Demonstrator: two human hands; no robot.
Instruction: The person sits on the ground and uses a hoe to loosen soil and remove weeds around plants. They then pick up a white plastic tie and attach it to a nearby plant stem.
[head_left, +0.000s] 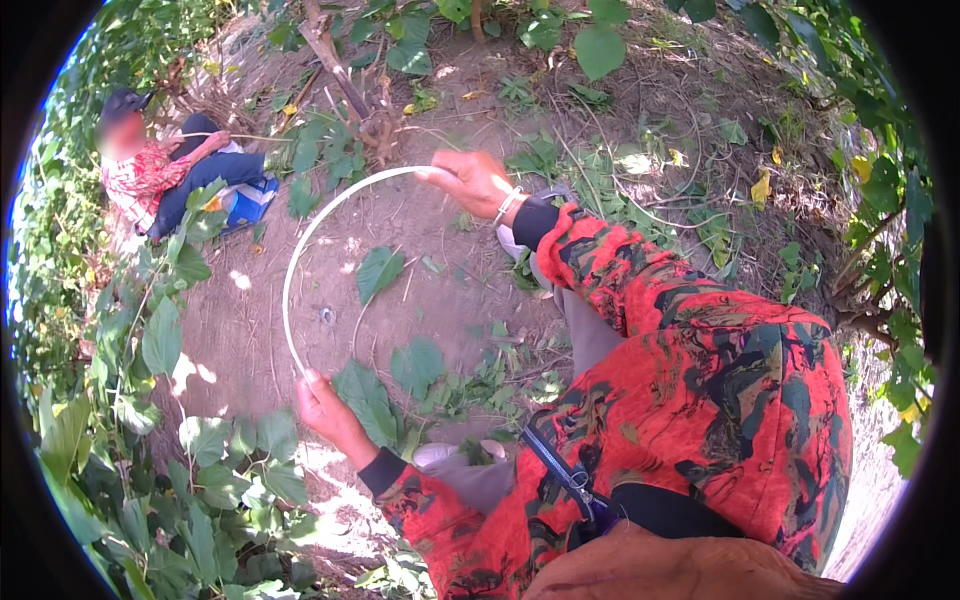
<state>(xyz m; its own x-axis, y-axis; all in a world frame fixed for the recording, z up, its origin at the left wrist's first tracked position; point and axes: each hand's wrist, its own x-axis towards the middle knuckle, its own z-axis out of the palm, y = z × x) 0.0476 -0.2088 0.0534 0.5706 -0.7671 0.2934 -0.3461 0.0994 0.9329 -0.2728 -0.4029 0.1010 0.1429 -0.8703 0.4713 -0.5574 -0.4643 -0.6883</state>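
Note:
A pale, smooth strip, seemingly a peeled plant stem (288, 277), bows in a wide arc between my two hands. My right hand (474, 182) pinches its upper end between thumb and fingers, and a light bangle circles that wrist. At the lower end, my left hand (330, 412) grips the strip with the thumb along it. The arc is held above bare brown soil (240, 330). Beneath and beside it lie broad green leaves, one leaf (379, 271) inside the curve and another leaf (417, 366) nearer my knees.
At the upper left a person (161, 169) in a cap sits on the ground, holding a thin stick (247, 137) beside a blue and white item (250, 202). A woody stump (379, 131) rises ahead. Leafy plants (225, 495) crowd the left, and cut foliage (660, 187) litters the soil.

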